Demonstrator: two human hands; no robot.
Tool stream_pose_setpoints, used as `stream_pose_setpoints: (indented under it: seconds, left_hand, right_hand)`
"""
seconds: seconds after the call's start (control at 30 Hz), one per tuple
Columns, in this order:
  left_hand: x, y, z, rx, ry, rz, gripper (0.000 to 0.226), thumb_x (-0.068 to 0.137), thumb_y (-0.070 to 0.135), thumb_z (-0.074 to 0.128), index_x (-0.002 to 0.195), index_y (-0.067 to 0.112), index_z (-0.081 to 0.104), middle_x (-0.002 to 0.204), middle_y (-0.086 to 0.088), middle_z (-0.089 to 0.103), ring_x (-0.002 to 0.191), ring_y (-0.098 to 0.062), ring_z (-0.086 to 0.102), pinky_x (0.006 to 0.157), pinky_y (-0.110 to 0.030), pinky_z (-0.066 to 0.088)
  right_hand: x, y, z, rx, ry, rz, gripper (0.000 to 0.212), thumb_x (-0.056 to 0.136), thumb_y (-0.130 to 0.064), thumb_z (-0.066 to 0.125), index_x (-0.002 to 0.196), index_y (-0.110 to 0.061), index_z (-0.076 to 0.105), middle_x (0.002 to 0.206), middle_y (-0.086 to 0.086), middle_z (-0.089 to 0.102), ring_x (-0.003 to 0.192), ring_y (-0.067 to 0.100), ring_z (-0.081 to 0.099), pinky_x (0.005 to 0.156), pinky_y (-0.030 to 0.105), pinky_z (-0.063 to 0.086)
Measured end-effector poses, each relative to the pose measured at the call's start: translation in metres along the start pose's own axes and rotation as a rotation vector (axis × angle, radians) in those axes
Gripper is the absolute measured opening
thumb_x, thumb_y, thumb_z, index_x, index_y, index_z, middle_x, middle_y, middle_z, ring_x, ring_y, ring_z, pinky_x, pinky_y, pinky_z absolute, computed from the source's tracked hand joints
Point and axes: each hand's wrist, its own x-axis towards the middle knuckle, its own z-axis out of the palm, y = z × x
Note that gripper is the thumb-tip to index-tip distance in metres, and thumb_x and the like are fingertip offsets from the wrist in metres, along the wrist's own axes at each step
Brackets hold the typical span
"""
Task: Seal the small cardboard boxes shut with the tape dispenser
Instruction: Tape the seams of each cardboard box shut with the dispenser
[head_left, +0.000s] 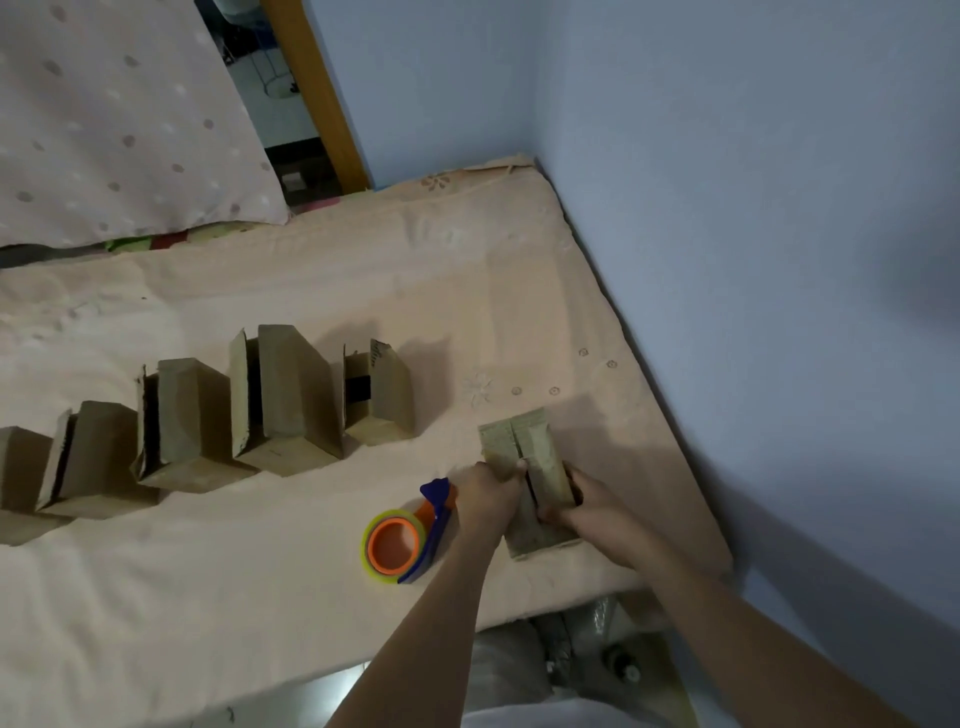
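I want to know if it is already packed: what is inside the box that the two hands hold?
Nothing can be made out: the box has its flaps folded nearly shut, leaving a dark slit. The left hand and right hand cover its near part.

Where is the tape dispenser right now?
The tape dispenser lies untouched on the bedsheet, lower centre of the head view, just left of the left hand.

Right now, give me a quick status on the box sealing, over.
Left hand and right hand both gripping the box, flaps held shut. Tape dispenser idle beside left hand. Nothing in the way.
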Motion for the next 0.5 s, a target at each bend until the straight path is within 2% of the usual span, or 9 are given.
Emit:
stream_pose_setpoints:
  seconds: [0.07, 0.13, 0.2, 0.27, 0.37, 0.5]
  left_hand:
    - [-0.005, 0.007, -0.001, 0.033, 0.025, 0.006, 0.066, 0.089, 0.067, 0.055, 0.115, 0.006, 0.064, 0.1, -0.007, 0.067, 0.097, -0.027, 0.064, 0.084, -0.034, 0.055]
    - [-0.002, 0.017, -0.004, 0.03, 0.024, -0.044, 0.075, 0.083, 0.076, 0.056, 0.109, 0.006, 0.066, 0.1, -0.01, 0.068, 0.101, -0.032, 0.065, 0.085, -0.033, 0.053]
    - [0.004, 0.024, -0.008, 0.043, 0.009, -0.078, 0.08, 0.074, 0.079, 0.063, 0.109, 0.008, 0.067, 0.103, -0.01, 0.069, 0.102, -0.033, 0.065, 0.09, -0.038, 0.054]
    - [0.009, 0.027, -0.009, 0.073, 0.018, -0.096, 0.078, 0.07, 0.077, 0.068, 0.11, 0.01, 0.066, 0.101, -0.008, 0.068, 0.101, -0.031, 0.064, 0.088, -0.037, 0.055]
    - [0.008, 0.027, -0.006, 0.061, 0.052, -0.148, 0.081, 0.066, 0.076, 0.071, 0.112, 0.01, 0.063, 0.104, -0.009, 0.064, 0.101, -0.031, 0.062, 0.082, -0.037, 0.053]
    - [0.008, 0.023, -0.007, 0.008, 0.071, -0.172, 0.085, 0.06, 0.076, 0.077, 0.112, 0.01, 0.063, 0.109, -0.011, 0.067, 0.101, -0.032, 0.064, 0.08, -0.037, 0.054]
  right_hand:
    - [-0.001, -0.003, 0.001, -0.01, 0.008, -0.002, 0.063, 0.083, -0.005, 0.075, 0.136, -0.032, 0.055, 0.115, -0.007, 0.071, 0.109, 0.014, 0.065, 0.096, 0.04, 0.056]
    - [-0.003, -0.005, 0.003, 0.018, 0.008, -0.006, 0.062, 0.085, -0.004, 0.073, 0.136, -0.031, 0.053, 0.116, -0.006, 0.07, 0.108, 0.013, 0.066, 0.091, 0.036, 0.058]
    - [-0.002, -0.002, 0.005, 0.081, 0.005, -0.009, 0.057, 0.087, -0.009, 0.074, 0.136, -0.028, 0.052, 0.115, -0.004, 0.07, 0.105, 0.012, 0.067, 0.083, 0.03, 0.06]
    - [-0.001, -0.002, 0.011, 0.128, 0.077, 0.01, 0.054, 0.087, -0.019, 0.077, 0.134, -0.025, 0.052, 0.113, -0.006, 0.068, 0.1, 0.01, 0.068, 0.076, 0.026, 0.06]
    - [0.009, 0.002, 0.017, 0.043, 0.224, 0.041, 0.065, 0.077, -0.027, 0.084, 0.134, -0.022, 0.053, 0.116, -0.005, 0.067, 0.102, 0.014, 0.066, 0.084, 0.036, 0.06]
    - [0.008, 0.004, 0.012, -0.004, 0.117, 0.037, 0.07, 0.079, -0.015, 0.082, 0.14, -0.022, 0.049, 0.12, -0.003, 0.065, 0.107, 0.013, 0.064, 0.081, 0.03, 0.059]
